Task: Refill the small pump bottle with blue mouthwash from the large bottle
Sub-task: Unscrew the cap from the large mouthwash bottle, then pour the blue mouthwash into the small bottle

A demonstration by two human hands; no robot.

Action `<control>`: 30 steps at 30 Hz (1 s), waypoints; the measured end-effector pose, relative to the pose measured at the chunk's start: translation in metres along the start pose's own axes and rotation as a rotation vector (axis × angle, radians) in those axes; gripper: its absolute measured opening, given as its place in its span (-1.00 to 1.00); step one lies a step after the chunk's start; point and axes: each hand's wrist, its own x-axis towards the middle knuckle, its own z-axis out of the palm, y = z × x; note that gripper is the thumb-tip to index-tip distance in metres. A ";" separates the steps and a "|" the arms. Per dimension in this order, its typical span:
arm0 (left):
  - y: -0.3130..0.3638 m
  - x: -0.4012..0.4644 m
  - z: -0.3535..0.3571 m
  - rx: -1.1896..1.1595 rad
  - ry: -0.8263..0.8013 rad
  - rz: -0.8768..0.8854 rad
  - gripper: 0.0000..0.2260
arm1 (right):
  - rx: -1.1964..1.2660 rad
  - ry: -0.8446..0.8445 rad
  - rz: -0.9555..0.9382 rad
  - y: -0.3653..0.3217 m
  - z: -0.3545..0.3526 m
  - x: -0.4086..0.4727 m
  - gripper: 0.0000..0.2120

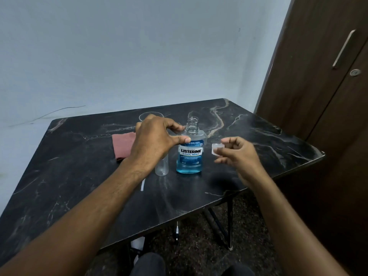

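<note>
The large mouthwash bottle stands upright mid-table with its neck uncapped and blue liquid in its lower part. My left hand grips its shoulder with thumb and fingers. My right hand hovers to the right of the bottle and pinches a clear cap. The small clear bottle stands just left of the large one, partly behind my left wrist, with no pump on it. A white pump tube lies on the table in front of it.
A pink folded cloth lies left of my left hand. A clear glass stands behind that hand. The black marble table ends near my right forearm. A brown cupboard door is at the right.
</note>
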 end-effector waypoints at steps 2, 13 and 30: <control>0.001 0.000 -0.002 -0.005 -0.019 -0.010 -0.63 | -0.107 -0.016 0.001 0.012 0.003 0.001 -0.62; 0.004 -0.003 -0.001 -0.009 -0.011 -0.006 -0.63 | -0.869 0.044 -0.139 0.043 0.001 -0.003 -0.67; -0.033 -0.053 0.001 -0.229 0.299 -0.136 -0.46 | -0.067 -0.245 -0.117 0.015 0.052 -0.007 -0.32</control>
